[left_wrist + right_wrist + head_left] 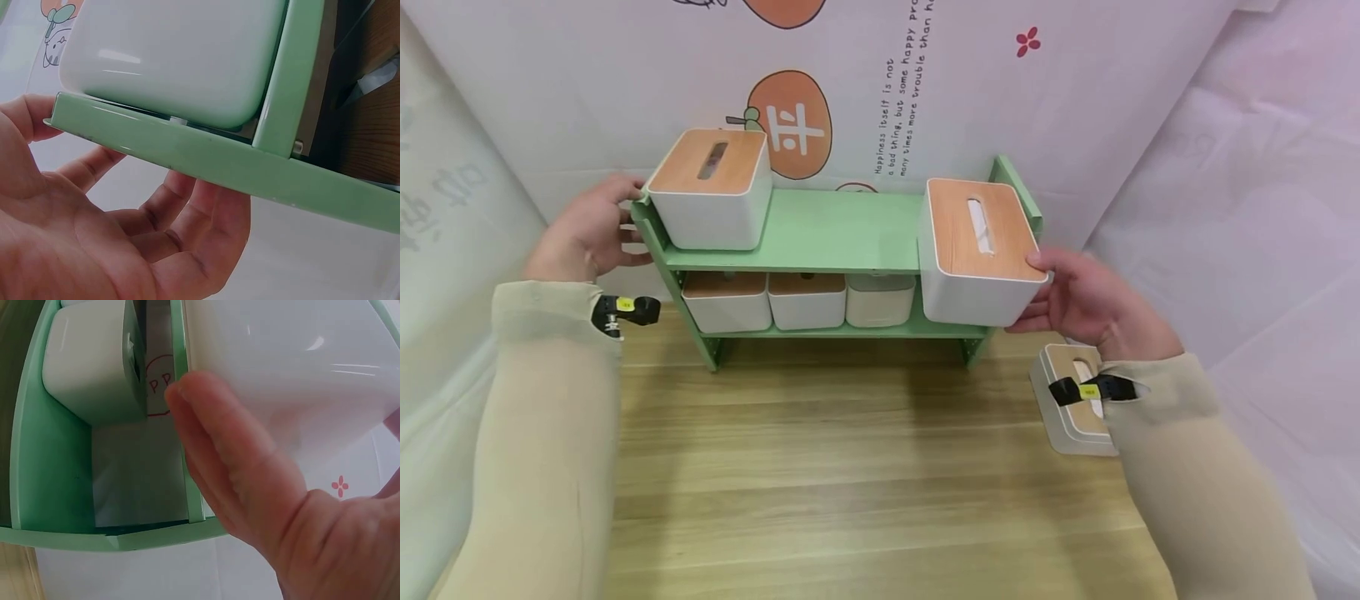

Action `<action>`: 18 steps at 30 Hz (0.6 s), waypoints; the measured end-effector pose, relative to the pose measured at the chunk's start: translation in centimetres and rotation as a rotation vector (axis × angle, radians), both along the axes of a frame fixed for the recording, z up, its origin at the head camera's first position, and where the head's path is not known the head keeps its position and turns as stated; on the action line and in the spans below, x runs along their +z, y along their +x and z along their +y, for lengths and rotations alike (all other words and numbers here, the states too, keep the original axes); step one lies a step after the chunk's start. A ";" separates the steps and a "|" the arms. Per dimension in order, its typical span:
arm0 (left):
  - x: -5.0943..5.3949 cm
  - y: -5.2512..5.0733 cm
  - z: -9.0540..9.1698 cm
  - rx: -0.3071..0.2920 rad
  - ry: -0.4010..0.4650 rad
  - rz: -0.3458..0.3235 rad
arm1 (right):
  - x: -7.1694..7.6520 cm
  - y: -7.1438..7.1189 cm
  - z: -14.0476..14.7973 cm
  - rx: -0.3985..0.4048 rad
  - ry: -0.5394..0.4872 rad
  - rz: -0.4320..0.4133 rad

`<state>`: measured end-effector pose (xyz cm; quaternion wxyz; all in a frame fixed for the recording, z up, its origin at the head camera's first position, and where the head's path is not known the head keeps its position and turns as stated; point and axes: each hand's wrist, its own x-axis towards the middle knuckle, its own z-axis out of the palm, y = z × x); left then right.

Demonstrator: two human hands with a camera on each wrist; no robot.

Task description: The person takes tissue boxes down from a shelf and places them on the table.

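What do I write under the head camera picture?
Left hand on a green shelf, right hand holding a wood-topped white box.

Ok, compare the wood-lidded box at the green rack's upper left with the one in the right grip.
The left box stands on the green rack, while the right box is held by the right grip.
The left box's slot looks dark; the right box's slot shows white.
Both have white bodies and wood-look lids.
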<state>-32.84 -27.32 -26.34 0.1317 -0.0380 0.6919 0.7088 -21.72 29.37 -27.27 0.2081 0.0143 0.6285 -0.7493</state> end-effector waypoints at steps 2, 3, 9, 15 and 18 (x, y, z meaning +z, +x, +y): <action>0.1 0.1 0.0 0.002 -0.008 0.002 | -0.2 0.5 0.2 0.040 -0.027 0.011; 0.1 0.1 0.1 0.003 -0.013 0.004 | -0.3 0.7 0.3 0.059 -0.040 0.015; 0.2 0.4 0.2 0.020 -0.028 0.007 | -1.3 2.7 0.6 0.141 -0.081 0.039; 0.2 0.3 0.2 0.019 -0.022 0.011 | -2.2 4.5 0.4 0.153 -0.047 0.075; 0.1 0.3 0.2 0.015 -0.023 0.012 | -3.1 5.5 0.1 0.147 -0.017 0.081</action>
